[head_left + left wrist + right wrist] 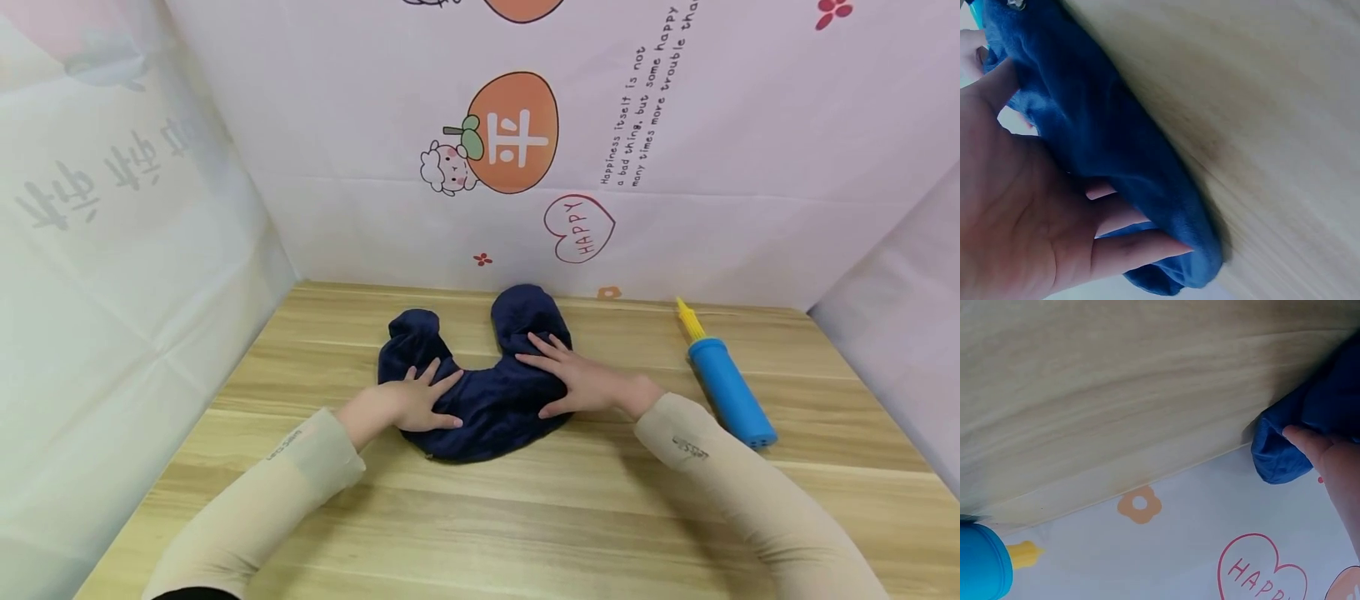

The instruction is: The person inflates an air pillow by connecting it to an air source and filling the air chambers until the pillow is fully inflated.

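Note:
A navy, U-shaped neck pillow (487, 408) lies flat and wrinkled on the wooden table, its two arms toward the back wall. My left hand (420, 402) rests on its left side with fingers spread. On the right side lies my right hand (573, 379), fingers also spread over the fabric. In the left wrist view, the left hand (1029, 206) has its fingers extended against the navy pillow (1104, 119). The right wrist view catches only part of the right hand (1335, 462) touching the pillow (1285, 447).
A blue hand pump (731, 392) with a yellow nozzle lies on the table (480, 533) to the right, near my right forearm. White printed cloth (360, 125) stands behind the table and at both sides.

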`<state>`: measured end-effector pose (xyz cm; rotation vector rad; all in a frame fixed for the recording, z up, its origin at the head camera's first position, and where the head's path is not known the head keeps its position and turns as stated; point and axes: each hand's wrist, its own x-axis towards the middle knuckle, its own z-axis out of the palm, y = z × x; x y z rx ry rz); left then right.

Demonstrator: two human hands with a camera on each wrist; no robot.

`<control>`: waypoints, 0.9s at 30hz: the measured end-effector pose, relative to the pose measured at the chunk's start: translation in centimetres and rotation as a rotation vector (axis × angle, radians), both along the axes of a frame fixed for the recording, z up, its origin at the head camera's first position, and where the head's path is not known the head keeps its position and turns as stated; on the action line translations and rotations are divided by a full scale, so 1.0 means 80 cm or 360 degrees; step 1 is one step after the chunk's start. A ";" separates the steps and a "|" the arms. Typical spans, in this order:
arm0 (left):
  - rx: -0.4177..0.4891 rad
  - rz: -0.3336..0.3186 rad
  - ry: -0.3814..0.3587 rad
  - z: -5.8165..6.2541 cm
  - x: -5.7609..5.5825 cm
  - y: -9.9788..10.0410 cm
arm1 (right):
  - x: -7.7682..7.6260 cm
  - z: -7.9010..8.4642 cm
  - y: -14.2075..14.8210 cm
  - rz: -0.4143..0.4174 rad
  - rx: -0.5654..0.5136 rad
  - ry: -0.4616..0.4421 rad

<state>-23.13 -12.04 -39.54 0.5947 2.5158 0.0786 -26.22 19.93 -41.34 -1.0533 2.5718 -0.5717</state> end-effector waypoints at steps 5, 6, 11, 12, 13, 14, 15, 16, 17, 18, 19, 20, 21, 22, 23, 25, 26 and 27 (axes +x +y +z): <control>-0.0030 0.0035 -0.0002 -0.001 0.008 0.004 | -0.004 0.000 -0.001 0.0015 0.0002 -0.0012; -0.0033 0.0044 -0.0001 -0.001 0.010 0.005 | -0.005 0.000 -0.002 0.0013 0.0001 -0.0018; -0.0091 0.0091 -0.0007 0.000 0.021 0.012 | -0.009 0.002 -0.006 0.0015 -0.0015 -0.0044; -0.0107 0.0100 -0.0009 0.001 0.024 0.013 | -0.010 0.003 -0.007 0.0022 -0.0019 -0.0044; -0.0127 0.0110 -0.0012 0.002 0.026 0.015 | -0.010 0.004 -0.009 0.0031 -0.0026 -0.0040; -0.0143 0.0122 -0.0015 0.003 0.029 0.017 | -0.011 0.006 -0.010 0.0041 -0.0032 -0.0035; -0.0161 0.0129 -0.0015 0.004 0.031 0.019 | -0.011 0.007 -0.011 0.0050 -0.0037 -0.0034; -0.0173 0.0136 -0.0014 0.004 0.033 0.021 | -0.012 0.008 -0.012 0.0059 -0.0037 -0.0029; -0.0182 0.0142 -0.0013 0.005 0.035 0.022 | -0.013 0.008 -0.013 0.0068 -0.0030 -0.0024; -0.0190 0.0150 -0.0012 0.006 0.037 0.023 | -0.014 0.009 -0.014 0.0073 -0.0025 -0.0021; -0.0195 0.0158 -0.0012 0.006 0.039 0.025 | -0.015 0.008 -0.014 0.0079 -0.0021 -0.0015; -0.0198 0.0164 -0.0011 0.006 0.041 0.026 | -0.016 0.008 -0.015 0.0076 -0.0010 -0.0018; -0.0204 0.0168 -0.0010 0.006 0.042 0.027 | -0.017 0.008 -0.016 0.0075 -0.0004 -0.0016; -0.0206 0.0172 -0.0007 0.006 0.044 0.027 | -0.018 0.008 -0.016 0.0073 0.0004 -0.0012; -0.0209 0.0174 -0.0004 0.006 0.046 0.028 | -0.019 0.007 -0.017 0.0069 0.0010 -0.0012; -0.0217 0.0178 0.0001 0.006 0.050 0.029 | -0.019 0.008 -0.019 0.0064 0.0017 -0.0002; -0.0220 0.0175 0.0003 0.007 0.052 0.030 | -0.018 0.008 -0.020 0.0060 0.0027 0.0004; -0.0223 0.0171 0.0007 0.007 0.054 0.030 | -0.018 0.009 -0.021 0.0060 0.0040 0.0024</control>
